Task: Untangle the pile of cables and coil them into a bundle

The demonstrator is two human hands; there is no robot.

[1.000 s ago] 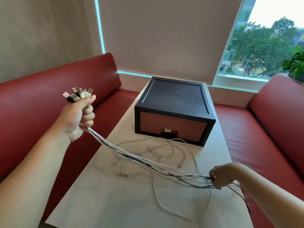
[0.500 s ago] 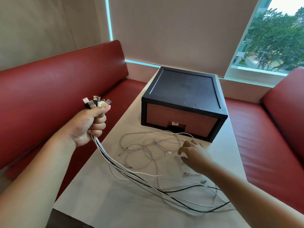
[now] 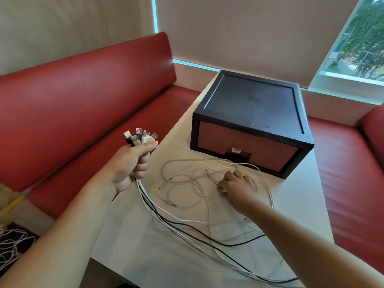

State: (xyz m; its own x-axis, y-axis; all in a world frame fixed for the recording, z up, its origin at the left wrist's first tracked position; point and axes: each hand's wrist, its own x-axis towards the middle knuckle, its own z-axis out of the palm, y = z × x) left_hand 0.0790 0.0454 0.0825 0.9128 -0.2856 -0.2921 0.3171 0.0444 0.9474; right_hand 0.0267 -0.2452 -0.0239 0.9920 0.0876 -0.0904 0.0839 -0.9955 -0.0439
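Note:
My left hand is raised above the table's left edge and grips a bunch of white and black cables just below their USB plugs, which stick up out of the fist. The cables hang from that hand and trail across the white table toward the near right corner. More white cable lies in loose loops in front of the box. My right hand rests on those loops with its fingers curled down onto a white cable near its small plug; whether it pinches the cable is hidden.
A black box with a reddish-brown drawer front stands at the far end of the table. Red padded benches run along the left and right sides. Another tangle of white cables lies low at the left edge.
My right hand let go of the cable ends at the near right, moved forward to the loops by the box and lowered onto them. The view shifted left and down.

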